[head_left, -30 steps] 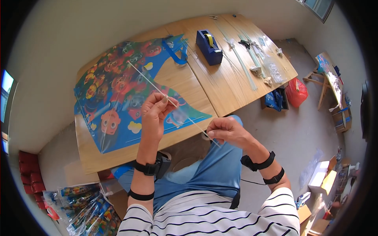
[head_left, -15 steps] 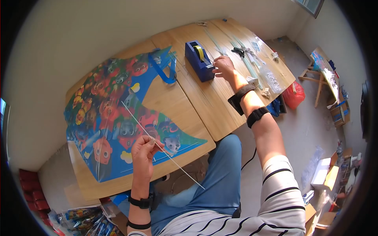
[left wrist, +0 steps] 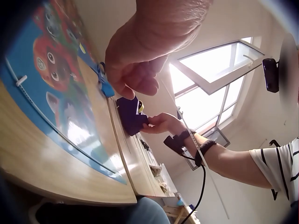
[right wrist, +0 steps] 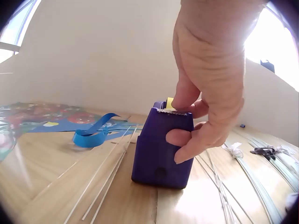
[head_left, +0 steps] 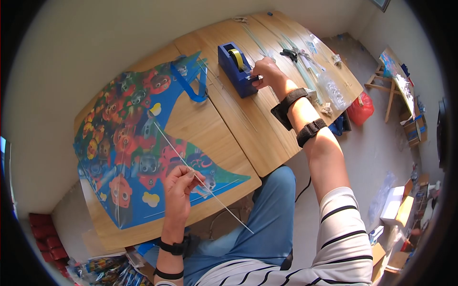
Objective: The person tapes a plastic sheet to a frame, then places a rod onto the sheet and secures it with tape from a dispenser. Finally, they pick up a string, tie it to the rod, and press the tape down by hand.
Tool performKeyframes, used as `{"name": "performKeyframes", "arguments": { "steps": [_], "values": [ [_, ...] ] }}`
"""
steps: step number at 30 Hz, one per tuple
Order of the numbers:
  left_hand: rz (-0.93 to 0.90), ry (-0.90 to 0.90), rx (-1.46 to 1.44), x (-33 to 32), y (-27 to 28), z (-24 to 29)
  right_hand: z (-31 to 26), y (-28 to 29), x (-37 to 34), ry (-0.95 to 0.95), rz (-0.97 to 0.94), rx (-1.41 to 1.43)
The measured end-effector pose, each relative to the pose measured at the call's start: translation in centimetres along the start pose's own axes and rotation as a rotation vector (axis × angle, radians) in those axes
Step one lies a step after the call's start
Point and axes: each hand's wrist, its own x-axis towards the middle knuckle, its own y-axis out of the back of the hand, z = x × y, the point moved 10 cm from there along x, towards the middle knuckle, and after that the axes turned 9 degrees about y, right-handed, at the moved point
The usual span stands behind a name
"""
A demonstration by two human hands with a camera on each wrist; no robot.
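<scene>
My left hand (head_left: 179,188) pinches a thin white rod (head_left: 224,207) between thumb and fingers. The rod slants above a colourful printed sheet (head_left: 129,162) with cartoon figures, which looks like a kite, and its near end lies over my thigh. My right hand (head_left: 268,71) is at the cutter end of a blue tape dispenser (head_left: 229,69) holding a yellow-cored roll (head_left: 235,57). In the right wrist view, thumb and forefinger pinch tape at the serrated edge (right wrist: 173,111), while other fingertips touch the dispenser's front. The tape end is mostly hidden by the fingers.
A blue ribbon loop (head_left: 194,97) lies at the sheet's corner. Several thin rods (head_left: 238,107) run along the wooden table (head_left: 224,143). Black-handled scissors (head_left: 288,54) and clear plastic packaging (head_left: 331,90) lie at the right. A red bag (head_left: 361,108) is beyond the edge.
My right hand has left the rod and reached right to the dispenser's cutter, its fingers now curled there. My left hand keeps the rod and has moved lower and slightly left in view.
</scene>
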Motion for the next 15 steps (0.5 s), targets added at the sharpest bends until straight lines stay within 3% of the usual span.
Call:
{"name": "performKeyframes", "arguments": {
  "steps": [4, 7, 10, 12, 15],
  "values": [
    [-0.045, 0.006, 0.008, 1.6, -2.3, 0.1, -1.0, 0.0, -0.5, 0.200, -0.076, -0.036],
    [-0.102, 0.027, -0.003, 3.6, -4.9, 0.0, -0.5, 0.8, -3.1, 0.084, -0.055, 0.214],
    [-0.152, 0.046, 0.048, 6.6, -8.2, -0.3, 1.5, 1.3, -4.7, 0.088, -0.152, 0.371],
    [-0.181, 0.049, 0.057, 9.2, -10.5, -0.7, 1.4, 3.0, -9.9, 0.246, -0.132, 0.544],
    [-0.204, 0.049, 0.067, 13.4, -13.6, -1.3, 5.6, 4.6, -13.9, 0.166, -0.166, 0.516]
  ]
}}
